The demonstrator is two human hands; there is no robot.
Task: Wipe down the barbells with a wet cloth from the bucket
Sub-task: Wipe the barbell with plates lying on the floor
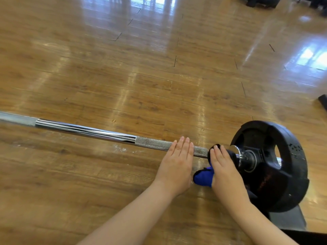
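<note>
Barbell lying across the wooden floor, shaft running from the left edge to a black weight plate at the right. Left hand laid flat over the knurled section, fingers straight and together, pressing down, gripping nothing. Right hand just beside it, nearer the plate, fingers draped over a cloth wrapped round the shaft next to the chrome collar. Cloth dark where bunched on the bar, bright blue where its tail hangs below toward the floor. Hard to tell whether the fingers curl fully round the bar underneath (hidden by the hand itself). No bucket in view.

Judged to be early in the wipe: only 1 short stretch beside the collar covered, the knurling and the long smooth chrome leftward not yet reached.

Risks from here:
- Bar rolling on the plate under a sideways stroke, should the flat left palm ease off.
- Cloth snagging on the rough knurling and slipping out from under the right hand.
- Knuckles pinched against the collar or plate on a stroke that way.
- Dangling tail dripping onto the glossy floor, leaving a slick patch.
</note>
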